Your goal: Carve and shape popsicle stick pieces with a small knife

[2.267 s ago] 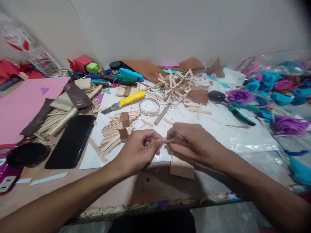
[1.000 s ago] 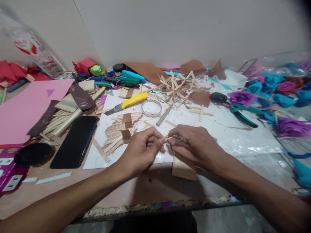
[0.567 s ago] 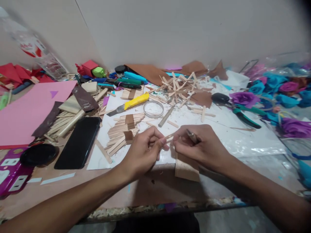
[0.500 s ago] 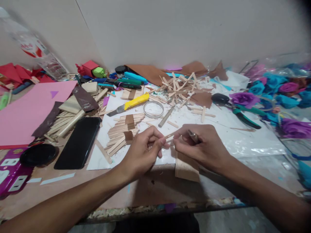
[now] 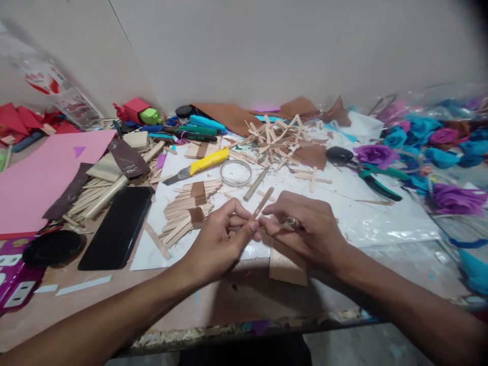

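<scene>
Your left hand (image 5: pixel 219 239) is pinching the lower end of a stick (image 5: pixel 262 202) between thumb and fingertips, and the stick is pointing up and away from you, tilted to the right. Your right hand (image 5: pixel 305 229) is closing its fingertips just beside that same lower end, touching your left fingers, and it is also gripping a small tool (image 5: pixel 293 222) against the palm; only the tool's rounded end is showing, so what kind it is cannot be told. Both hands are hovering over the near edge of the white sheet (image 5: pixel 343 203). A wooden slab (image 5: pixel 287 264) is lying just under your right hand. To the left of your left hand a stack of sticks (image 5: pixel 186 203) is resting, with a black phone (image 5: pixel 118 226) beyond it. Behind the hands are lying a yellow knife (image 5: pixel 200 163), a wire ring (image 5: pixel 236 173) and, to the right, green pliers (image 5: pixel 371 178).
</scene>
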`<state>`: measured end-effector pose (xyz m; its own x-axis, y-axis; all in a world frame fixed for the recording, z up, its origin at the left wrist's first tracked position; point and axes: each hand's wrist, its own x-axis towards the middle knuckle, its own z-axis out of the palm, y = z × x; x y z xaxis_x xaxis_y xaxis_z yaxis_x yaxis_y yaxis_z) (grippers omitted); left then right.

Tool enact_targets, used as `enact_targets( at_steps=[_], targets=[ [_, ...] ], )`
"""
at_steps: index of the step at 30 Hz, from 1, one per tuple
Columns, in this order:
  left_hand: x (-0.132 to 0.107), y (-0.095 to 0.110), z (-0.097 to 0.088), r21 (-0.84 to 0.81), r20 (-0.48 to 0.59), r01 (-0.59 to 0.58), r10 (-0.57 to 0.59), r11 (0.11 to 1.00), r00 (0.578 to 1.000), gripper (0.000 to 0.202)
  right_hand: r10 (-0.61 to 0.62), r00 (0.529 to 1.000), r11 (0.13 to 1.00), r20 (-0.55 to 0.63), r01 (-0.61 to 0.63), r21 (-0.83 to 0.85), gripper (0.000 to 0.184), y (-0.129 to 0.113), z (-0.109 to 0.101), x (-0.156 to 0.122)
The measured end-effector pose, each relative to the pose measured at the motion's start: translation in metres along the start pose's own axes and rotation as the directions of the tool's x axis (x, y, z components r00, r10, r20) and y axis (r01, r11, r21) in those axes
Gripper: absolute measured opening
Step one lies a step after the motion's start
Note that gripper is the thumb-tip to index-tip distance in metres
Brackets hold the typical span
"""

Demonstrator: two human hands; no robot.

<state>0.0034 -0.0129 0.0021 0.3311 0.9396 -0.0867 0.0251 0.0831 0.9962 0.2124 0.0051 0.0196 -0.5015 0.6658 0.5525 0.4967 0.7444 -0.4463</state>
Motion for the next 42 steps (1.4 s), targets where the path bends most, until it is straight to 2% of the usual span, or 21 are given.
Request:
enact_targets(
  at_steps=[5,13,17,23,32,35,39,42],
  targets=[
    [0.000,0.001,0.003,-0.008,-0.006,-0.007,0.007,1.000,1.000,0.026,-0.010,1.000,1.000,0.005,0.010,0.008,0.009,-0.001,0.003,0.000],
    [-0.003,0.001,0.004,0.149,0.000,-0.097,0.099,0.984,0.995,0.024,0.014,1.000,1.000,-0.011,-0.014,0.001,0.007,-0.004,0.006,0.002],
    [-0.004,-0.002,0.003,0.244,0.009,-0.133,0.135,0.961,0.991,0.020,0.027,0.999,1.000,0.022,-0.027,0.007,0.010,-0.005,0.005,0.003],
    [-0.005,-0.004,0.003,0.268,0.015,-0.143,0.144,0.953,0.989,0.014,0.043,0.995,0.999,0.092,-0.043,0.006,0.008,-0.003,0.006,0.003],
    [-0.006,-0.002,0.003,0.370,0.017,-0.186,0.194,0.910,0.981,0.011,0.015,0.998,0.999,0.060,-0.013,-0.045,0.009,-0.002,0.007,-0.001],
    [-0.007,-0.002,0.003,0.439,0.018,-0.210,0.225,0.874,0.974,0.013,-0.004,0.995,0.996,0.103,0.013,-0.090,0.011,-0.001,0.007,-0.001],
    [-0.008,-0.001,0.005,0.507,0.017,-0.229,0.256,0.831,0.966,0.013,0.010,0.988,0.970,0.155,0.028,-0.241,0.010,-0.003,0.009,0.000],
    [-0.008,0.000,0.006,0.469,0.013,-0.209,0.230,0.858,0.973,0.012,0.054,0.985,0.959,0.165,-0.005,-0.284,0.013,-0.004,0.011,0.001]
  ],
)
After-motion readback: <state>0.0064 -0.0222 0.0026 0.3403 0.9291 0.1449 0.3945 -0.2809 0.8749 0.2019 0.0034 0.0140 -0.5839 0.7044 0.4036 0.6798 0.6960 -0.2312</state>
